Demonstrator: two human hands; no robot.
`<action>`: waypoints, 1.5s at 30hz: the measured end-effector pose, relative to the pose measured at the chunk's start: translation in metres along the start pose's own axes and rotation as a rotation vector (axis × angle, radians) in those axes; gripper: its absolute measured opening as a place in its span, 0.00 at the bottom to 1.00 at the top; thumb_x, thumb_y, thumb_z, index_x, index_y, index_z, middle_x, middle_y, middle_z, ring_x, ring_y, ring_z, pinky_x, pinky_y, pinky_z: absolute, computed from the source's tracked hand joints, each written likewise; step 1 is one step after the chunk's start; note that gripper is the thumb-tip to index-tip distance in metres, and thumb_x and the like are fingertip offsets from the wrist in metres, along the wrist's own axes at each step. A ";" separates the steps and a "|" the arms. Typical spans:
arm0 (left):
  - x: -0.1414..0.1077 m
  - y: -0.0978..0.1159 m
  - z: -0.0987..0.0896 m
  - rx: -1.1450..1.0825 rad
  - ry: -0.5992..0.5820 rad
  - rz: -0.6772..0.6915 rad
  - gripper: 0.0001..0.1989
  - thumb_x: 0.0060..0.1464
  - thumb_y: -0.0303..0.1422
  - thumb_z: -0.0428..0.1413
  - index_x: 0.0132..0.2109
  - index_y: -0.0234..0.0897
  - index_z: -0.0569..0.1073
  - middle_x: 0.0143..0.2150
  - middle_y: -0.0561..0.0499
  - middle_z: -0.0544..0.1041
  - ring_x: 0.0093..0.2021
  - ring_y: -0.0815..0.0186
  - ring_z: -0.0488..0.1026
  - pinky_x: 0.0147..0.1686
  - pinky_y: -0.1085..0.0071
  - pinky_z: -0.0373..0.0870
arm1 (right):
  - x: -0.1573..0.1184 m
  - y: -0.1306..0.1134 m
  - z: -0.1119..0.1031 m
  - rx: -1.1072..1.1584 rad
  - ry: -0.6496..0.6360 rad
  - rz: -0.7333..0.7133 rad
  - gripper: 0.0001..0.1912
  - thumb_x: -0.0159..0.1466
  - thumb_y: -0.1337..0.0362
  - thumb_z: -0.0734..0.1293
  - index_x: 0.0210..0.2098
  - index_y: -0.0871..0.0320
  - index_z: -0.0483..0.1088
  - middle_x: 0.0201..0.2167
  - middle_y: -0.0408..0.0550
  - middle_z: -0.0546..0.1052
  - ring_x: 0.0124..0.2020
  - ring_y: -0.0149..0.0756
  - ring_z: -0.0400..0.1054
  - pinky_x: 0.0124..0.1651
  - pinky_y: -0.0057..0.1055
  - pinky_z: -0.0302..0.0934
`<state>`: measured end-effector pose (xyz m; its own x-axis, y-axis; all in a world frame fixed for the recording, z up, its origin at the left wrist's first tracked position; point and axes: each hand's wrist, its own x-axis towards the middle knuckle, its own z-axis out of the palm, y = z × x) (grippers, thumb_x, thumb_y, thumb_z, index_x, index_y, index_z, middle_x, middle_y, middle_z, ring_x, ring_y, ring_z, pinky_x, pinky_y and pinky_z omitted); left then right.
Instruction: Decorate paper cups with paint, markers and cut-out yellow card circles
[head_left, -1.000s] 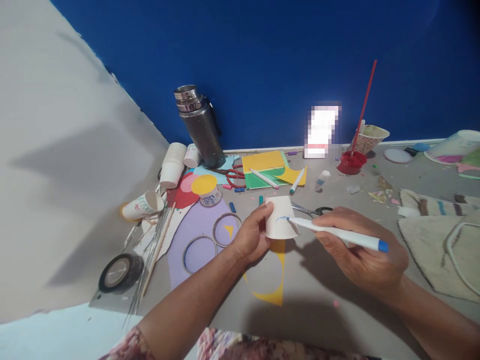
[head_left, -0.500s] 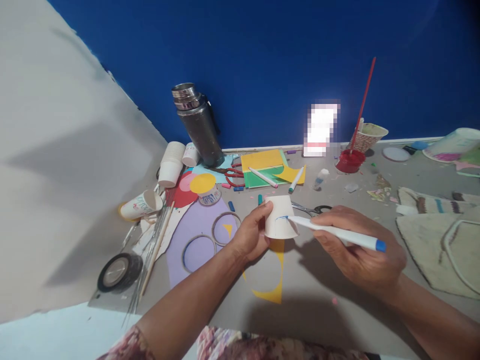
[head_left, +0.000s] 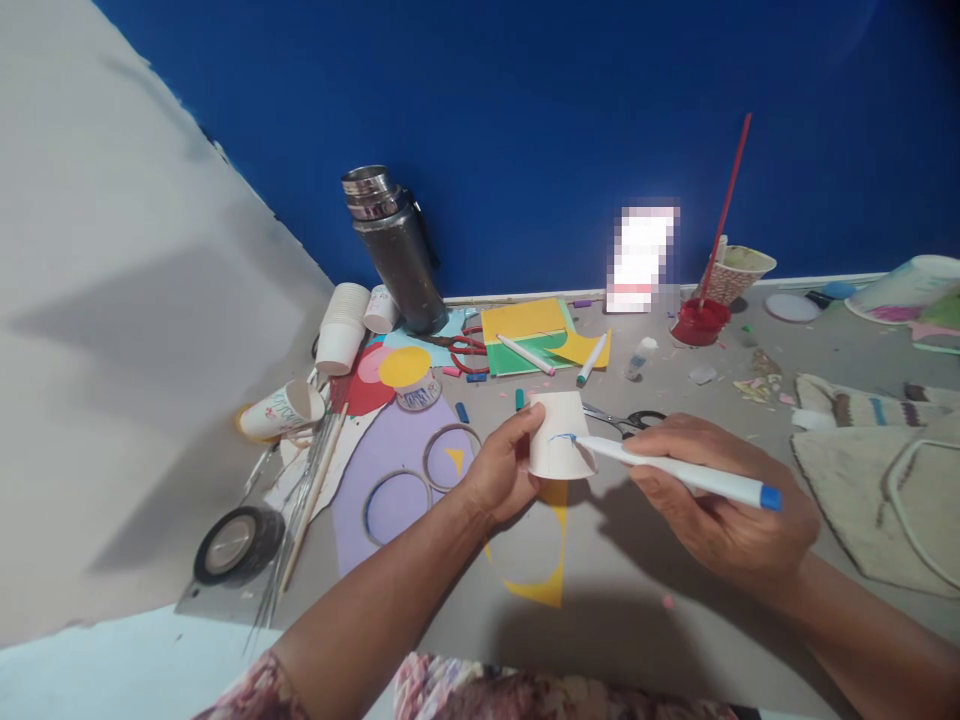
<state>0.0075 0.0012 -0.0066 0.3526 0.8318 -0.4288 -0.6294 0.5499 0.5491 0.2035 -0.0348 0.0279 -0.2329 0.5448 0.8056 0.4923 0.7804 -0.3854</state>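
A white paper cup, upside down with its wide rim downward, is held by my left hand, thumb on its left side. A short blue curved line shows on the cup's side. My right hand grips a white marker with a blue end, its tip at the blue line. Just behind the cup lie black-handled scissors, partly hidden by my right hand. A cut yellow paper frame lies below the cup on the grey table.
Purple paper with tape rings lies left, near a black tape roll. Stacked cups and a flask stand at the back left. Coloured sheets, a red pot and a fabric piece are farther right.
My right hand and the marker have shifted very slightly right and down. The left hand still holds the cup in nearly the same place.
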 end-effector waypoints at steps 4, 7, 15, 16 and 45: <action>0.000 0.000 0.000 0.011 -0.009 0.003 0.16 0.53 0.36 0.66 0.46 0.31 0.79 0.41 0.42 0.83 0.48 0.52 0.81 0.53 0.58 0.77 | 0.002 -0.001 -0.001 -0.008 -0.001 0.001 0.06 0.68 0.71 0.69 0.42 0.56 0.75 0.29 0.47 0.82 0.27 0.38 0.76 0.30 0.33 0.68; -0.001 0.001 -0.001 -0.002 -0.006 0.000 0.16 0.54 0.36 0.66 0.47 0.30 0.79 0.41 0.42 0.83 0.47 0.53 0.81 0.53 0.59 0.76 | 0.002 0.000 -0.001 -0.023 -0.005 0.018 0.05 0.67 0.70 0.70 0.41 0.55 0.75 0.28 0.46 0.82 0.27 0.38 0.76 0.29 0.33 0.68; -0.002 0.005 0.000 -0.059 -0.027 -0.024 0.19 0.55 0.38 0.65 0.51 0.31 0.78 0.41 0.43 0.82 0.43 0.53 0.81 0.52 0.53 0.77 | 0.005 -0.006 -0.003 0.003 -0.016 0.013 0.06 0.67 0.71 0.69 0.42 0.55 0.74 0.28 0.46 0.81 0.26 0.37 0.75 0.28 0.32 0.68; -0.002 0.006 0.000 -0.060 -0.030 -0.030 0.19 0.56 0.38 0.64 0.51 0.31 0.78 0.41 0.43 0.82 0.43 0.53 0.81 0.51 0.52 0.77 | 0.006 -0.006 -0.003 0.004 -0.016 0.008 0.06 0.67 0.71 0.69 0.42 0.55 0.75 0.28 0.46 0.81 0.26 0.37 0.75 0.28 0.32 0.68; -0.002 0.006 0.002 -0.023 -0.027 -0.011 0.21 0.57 0.39 0.63 0.53 0.31 0.77 0.40 0.42 0.82 0.40 0.52 0.82 0.50 0.55 0.77 | 0.007 -0.005 -0.004 0.073 -0.065 0.027 0.09 0.66 0.73 0.67 0.40 0.53 0.74 0.27 0.43 0.80 0.24 0.35 0.73 0.28 0.32 0.67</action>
<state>0.0046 0.0029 -0.0011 0.3781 0.8277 -0.4147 -0.6410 0.5573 0.5278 0.2031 -0.0361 0.0374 -0.2753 0.5831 0.7643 0.4371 0.7840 -0.4407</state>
